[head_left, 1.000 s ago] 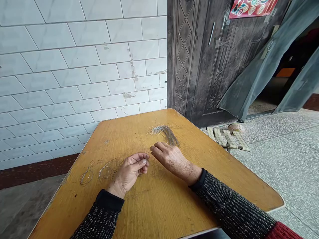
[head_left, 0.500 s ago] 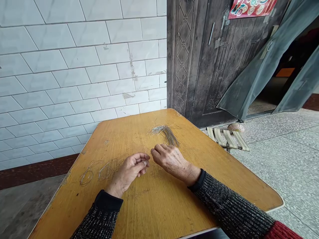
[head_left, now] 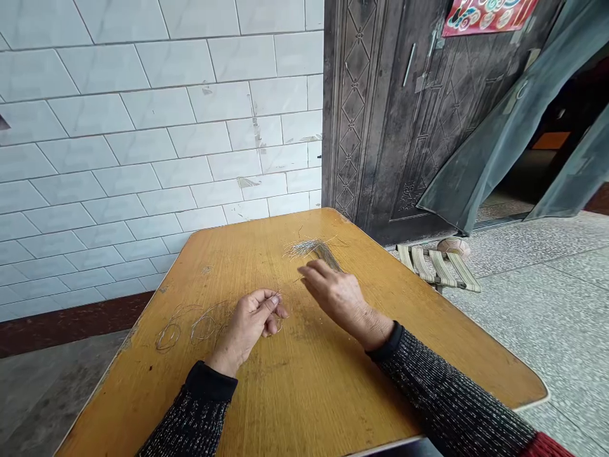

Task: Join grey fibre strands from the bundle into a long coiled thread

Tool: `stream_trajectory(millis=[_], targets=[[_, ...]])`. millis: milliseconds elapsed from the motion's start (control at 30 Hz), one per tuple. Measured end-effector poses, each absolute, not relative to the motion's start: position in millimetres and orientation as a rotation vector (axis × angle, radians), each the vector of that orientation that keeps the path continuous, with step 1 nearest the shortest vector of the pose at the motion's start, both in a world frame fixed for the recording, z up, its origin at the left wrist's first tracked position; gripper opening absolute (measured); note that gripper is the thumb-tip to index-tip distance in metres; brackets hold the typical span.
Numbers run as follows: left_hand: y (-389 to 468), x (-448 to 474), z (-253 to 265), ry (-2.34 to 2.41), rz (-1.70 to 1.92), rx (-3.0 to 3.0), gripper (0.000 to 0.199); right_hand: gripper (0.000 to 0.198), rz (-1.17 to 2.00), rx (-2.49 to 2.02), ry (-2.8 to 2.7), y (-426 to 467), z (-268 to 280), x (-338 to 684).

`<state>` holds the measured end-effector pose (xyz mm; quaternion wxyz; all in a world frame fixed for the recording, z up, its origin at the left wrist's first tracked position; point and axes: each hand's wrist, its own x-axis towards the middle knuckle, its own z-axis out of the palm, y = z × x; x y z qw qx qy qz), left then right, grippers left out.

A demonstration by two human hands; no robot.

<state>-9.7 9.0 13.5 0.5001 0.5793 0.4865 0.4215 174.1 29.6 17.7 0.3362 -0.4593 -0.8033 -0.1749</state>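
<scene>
My left hand [head_left: 252, 324] is closed in a pinch, thumb against forefinger, on a thin wire [head_left: 280, 327] whose curve shows beside the fingertips. My right hand [head_left: 330, 289] is raised to the right of it, fingers bent and close together, with a fine strand at their tips; the thumb is mostly hidden. Just beyond the right hand lies a bundle of thin wires [head_left: 309, 246], partly covered by that hand. Left of my left hand, a wire coil [head_left: 203, 328] and another wire coil [head_left: 168, 336] rest on the wooden table [head_left: 295, 400].
A white tiled wall [head_left: 157, 146] runs along the table's far left side. Behind the far end is a dark carved door [head_left: 380, 127], with a grey curtain [head_left: 495, 139] beside it. A low strap stool [head_left: 438, 265] stands on the floor to the right.
My right hand has moved right and slightly up, away from my left hand, its fingers less curled. My left hand stays nearly in place. The view has shifted slightly.
</scene>
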Motion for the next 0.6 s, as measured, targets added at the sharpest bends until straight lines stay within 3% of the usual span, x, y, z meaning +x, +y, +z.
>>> stream_trajectory(millis=[100,300,400,600], targets=[[10.1,-11.8,15.0,1.116,1.058,1.289,0.026,0.032,-0.06,-1.155,-1.786,35.5,17.2,177.9],[8.9,-11.2,14.8,0.979,1.058,1.188,0.026,0.034,1.129,-0.921,-1.48,37.7,13.2,165.2],[7.9,-10.2,12.0,0.98,1.014,1.248,0.024,0.033,1.28,-0.791,-1.373,35.4,14.0,159.5],[6.0,-8.4,10.6,0.934,0.94,1.195,0.023,0.016,1.234,-0.673,-1.367,36.4,13.1,161.8]])
